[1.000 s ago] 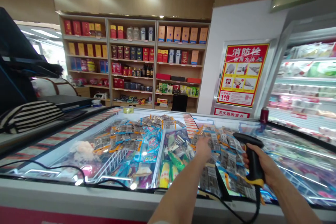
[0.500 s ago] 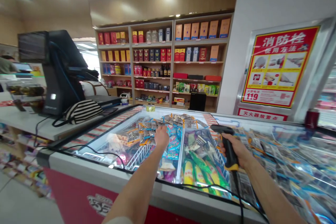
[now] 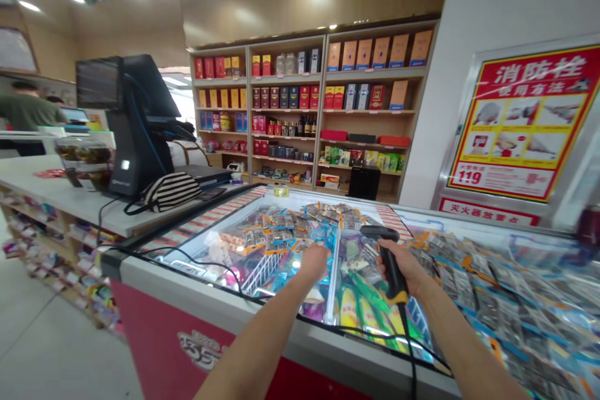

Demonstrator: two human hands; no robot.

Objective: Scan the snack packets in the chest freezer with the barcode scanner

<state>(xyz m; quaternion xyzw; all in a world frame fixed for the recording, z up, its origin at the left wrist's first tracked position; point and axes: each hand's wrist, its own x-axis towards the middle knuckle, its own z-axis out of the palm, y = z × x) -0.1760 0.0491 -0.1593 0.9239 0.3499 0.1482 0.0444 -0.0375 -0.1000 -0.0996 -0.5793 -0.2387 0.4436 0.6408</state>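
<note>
My right hand (image 3: pixel 407 265) is wrapped round the handle of a black and yellow barcode scanner (image 3: pixel 392 269), its head tilted up and its cable hanging down. My left hand (image 3: pixel 315 262) is closed above the chest freezer (image 3: pixel 187 278); whatever its fingers may hold is hidden. Blue snack packets (image 3: pixel 287 270) lie close to that hand. Beyond it several grey packets with orange and blue edges (image 3: pixel 279 231) are piled on the glass top. Below the scanner, green and yellow corn-shaped packs (image 3: pixel 368 309) fill part of the freezer.
Many more grey packets (image 3: pixel 510 300) cover the right side. A black cable (image 3: pixel 201 262) trails along the freezer's front edge. To the left stand a checkout terminal (image 3: pixel 140 131) and a striped pouch (image 3: pixel 171 192) on a counter. Shelves of boxes (image 3: pixel 290 97) line the back wall.
The view has swung left. My left hand has drawn back from the piled grey packets and nearer to the scanner. The scanner remains in my right hand.
</note>
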